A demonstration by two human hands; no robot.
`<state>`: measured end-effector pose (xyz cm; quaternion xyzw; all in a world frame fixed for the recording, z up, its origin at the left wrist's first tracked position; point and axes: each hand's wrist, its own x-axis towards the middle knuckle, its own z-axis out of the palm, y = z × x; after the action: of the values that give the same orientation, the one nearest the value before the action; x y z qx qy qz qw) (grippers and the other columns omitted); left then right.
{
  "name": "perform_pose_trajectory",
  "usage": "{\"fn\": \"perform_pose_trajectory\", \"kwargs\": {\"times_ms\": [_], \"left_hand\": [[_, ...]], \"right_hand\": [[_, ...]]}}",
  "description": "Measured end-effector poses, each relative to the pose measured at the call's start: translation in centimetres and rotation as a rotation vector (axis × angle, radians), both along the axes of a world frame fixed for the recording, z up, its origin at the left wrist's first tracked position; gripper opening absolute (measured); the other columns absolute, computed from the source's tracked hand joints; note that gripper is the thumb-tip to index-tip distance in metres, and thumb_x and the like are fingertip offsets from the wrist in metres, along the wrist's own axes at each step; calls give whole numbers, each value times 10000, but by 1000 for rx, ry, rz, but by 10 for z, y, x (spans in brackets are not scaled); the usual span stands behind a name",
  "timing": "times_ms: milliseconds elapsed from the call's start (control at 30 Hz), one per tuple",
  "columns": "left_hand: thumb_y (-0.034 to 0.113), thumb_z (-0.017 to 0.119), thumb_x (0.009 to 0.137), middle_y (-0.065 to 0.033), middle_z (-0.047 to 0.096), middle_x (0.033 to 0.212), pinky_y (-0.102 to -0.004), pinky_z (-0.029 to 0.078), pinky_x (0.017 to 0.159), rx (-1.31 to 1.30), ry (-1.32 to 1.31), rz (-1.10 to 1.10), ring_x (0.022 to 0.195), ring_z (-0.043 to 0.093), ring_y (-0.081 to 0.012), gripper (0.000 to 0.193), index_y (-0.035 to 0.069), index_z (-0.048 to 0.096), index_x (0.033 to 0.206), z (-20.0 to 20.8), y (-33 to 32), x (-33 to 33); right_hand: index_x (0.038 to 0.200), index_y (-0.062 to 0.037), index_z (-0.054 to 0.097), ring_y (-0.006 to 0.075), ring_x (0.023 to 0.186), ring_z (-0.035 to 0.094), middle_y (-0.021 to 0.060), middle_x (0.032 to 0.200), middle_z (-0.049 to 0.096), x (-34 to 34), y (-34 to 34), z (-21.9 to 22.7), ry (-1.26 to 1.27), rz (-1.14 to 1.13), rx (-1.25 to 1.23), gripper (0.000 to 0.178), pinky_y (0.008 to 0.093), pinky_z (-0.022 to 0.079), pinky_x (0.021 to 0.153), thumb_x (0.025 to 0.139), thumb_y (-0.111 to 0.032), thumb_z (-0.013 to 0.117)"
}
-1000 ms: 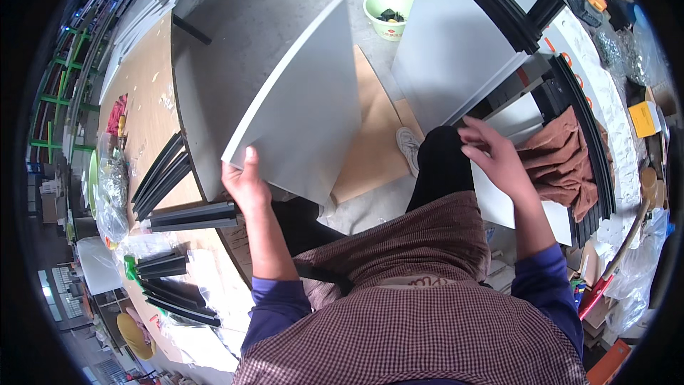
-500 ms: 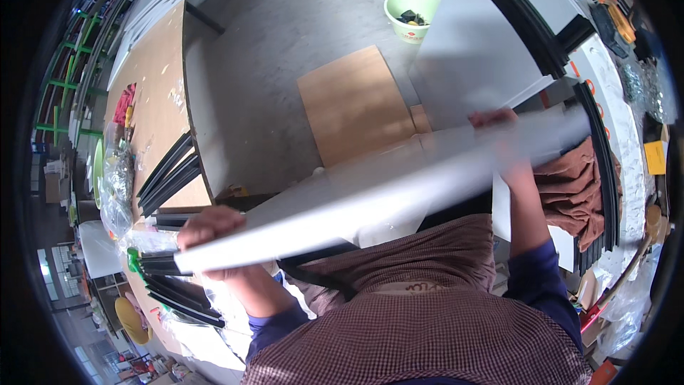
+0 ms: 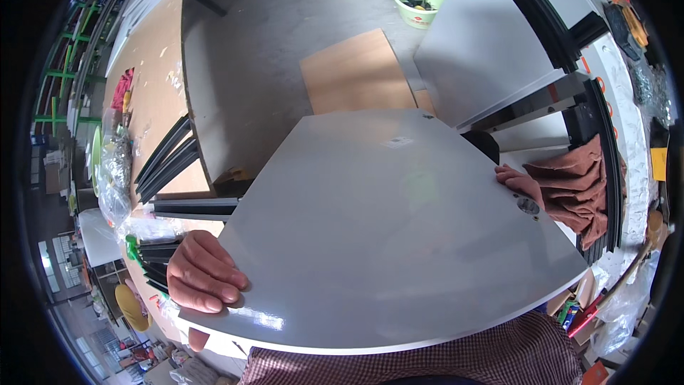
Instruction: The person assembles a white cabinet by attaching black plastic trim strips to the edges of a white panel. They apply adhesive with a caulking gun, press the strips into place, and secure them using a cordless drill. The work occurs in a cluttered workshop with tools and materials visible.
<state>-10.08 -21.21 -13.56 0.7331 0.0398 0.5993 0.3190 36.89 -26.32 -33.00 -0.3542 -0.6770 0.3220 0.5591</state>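
A large glossy grey-white panel (image 3: 399, 235) spreads out in front of my body, its broad face turned up. It looks like a cabinet door, with a round hinge hole (image 3: 527, 204) near the right edge and a smaller hole at the far right corner. My left hand (image 3: 205, 272) grips the near left corner, fingers on top and thumb below. On the right edge, just above the hinge hole, my right hand (image 3: 519, 181) is curled over the panel with fingertips on its face; its palm is hidden beneath.
A work table (image 3: 160, 85) with black profiles (image 3: 169, 164) stands at left. To the right are another grey panel (image 3: 491, 43), a brown cloth (image 3: 576, 185) and a long black profile (image 3: 608, 157). A wooden board (image 3: 360, 71) and a green bucket (image 3: 419, 0) are on the floor ahead.
The panel has turned from nearly edge-on to face up and now covers my lap. My left hand has come lower, and my right hand has moved down along with the right edge.
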Motion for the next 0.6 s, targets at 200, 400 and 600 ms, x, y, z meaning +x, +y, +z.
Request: {"fn": "perform_pose_trajectory", "kwargs": {"times_ms": [200,400,600], "left_hand": [[706,589,836,-86,726,823,-292,538,662,-34,66,27,741,717,-199,675,59,707,989,-4,-3,-3],[687,651,793,-115,708,873,-297,519,634,-44,42,147,773,700,-233,679,48,672,1018,-30,-4,7],[775,525,799,-157,652,734,-305,496,554,-196,-208,304,617,642,-260,825,-31,633,937,-57,15,-1]], "right_hand": [[1220,14,492,373,1243,527,232,1229,575,-7,8,0,156,80,-31,398,506,330,1114,933,-215,645],[1172,-7,502,315,1188,555,192,1189,590,-28,29,9,286,-180,-276,370,471,363,1101,930,-245,649],[1070,6,557,304,1109,608,184,1084,640,-32,51,7,214,-132,-251,330,463,449,1046,852,-190,709]]}}
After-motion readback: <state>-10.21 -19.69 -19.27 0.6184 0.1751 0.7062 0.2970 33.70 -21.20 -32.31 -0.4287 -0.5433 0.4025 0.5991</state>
